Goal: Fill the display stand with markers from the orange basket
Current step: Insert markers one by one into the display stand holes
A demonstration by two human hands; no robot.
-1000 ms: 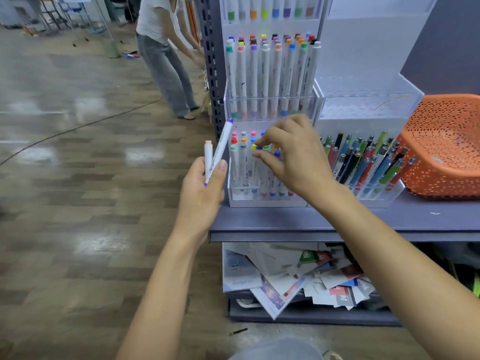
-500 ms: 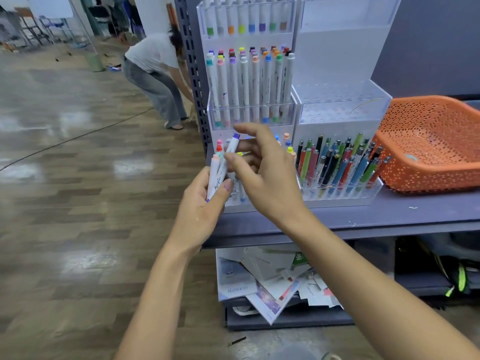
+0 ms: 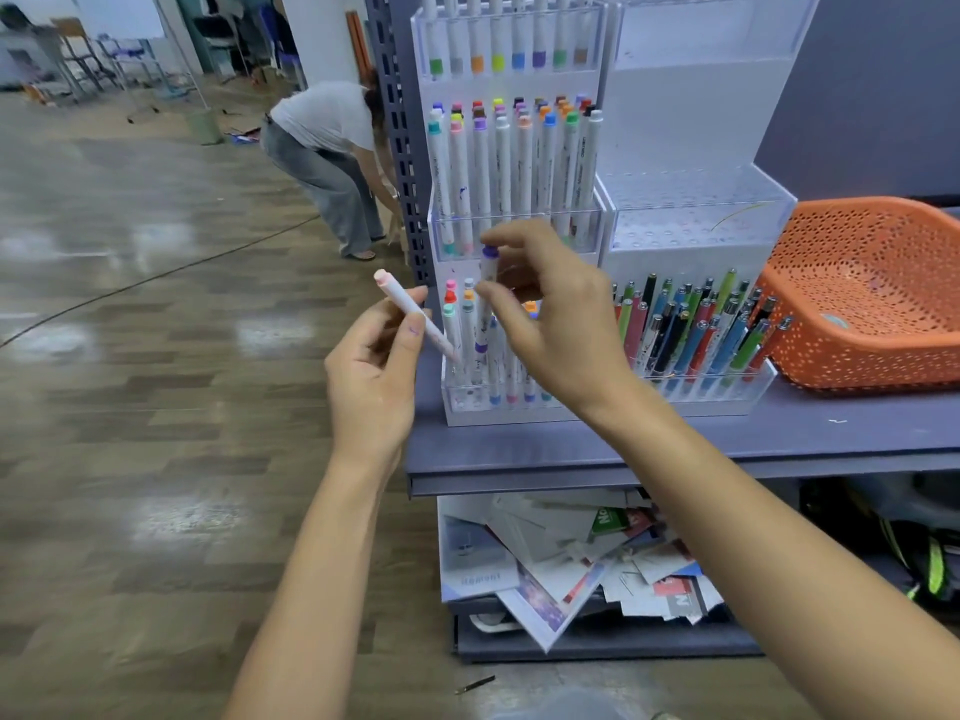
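Note:
A tiered clear display stand (image 3: 519, 236) full of white markers with coloured caps stands on the grey shelf. My right hand (image 3: 561, 324) pinches a purple-capped marker (image 3: 487, 283) upright over the stand's lowest tier, among the markers there. My left hand (image 3: 376, 371) holds a pink-capped marker (image 3: 410, 311) tilted, just left of the stand. The orange basket (image 3: 872, 324) sits at the right end of the shelf; what I see of its inside holds no markers.
A second clear stand (image 3: 691, 330) of coloured pens sits between the marker stand and the basket. The grey shelf (image 3: 623, 449) has loose papers (image 3: 566, 569) piled below it. A person (image 3: 322, 158) bends over on the wooden floor behind the rack.
My right hand took the purple-capped marker from my left hand and brought it to the lowest tier. My left hand now holds only the pink-capped marker. The view moved closer.

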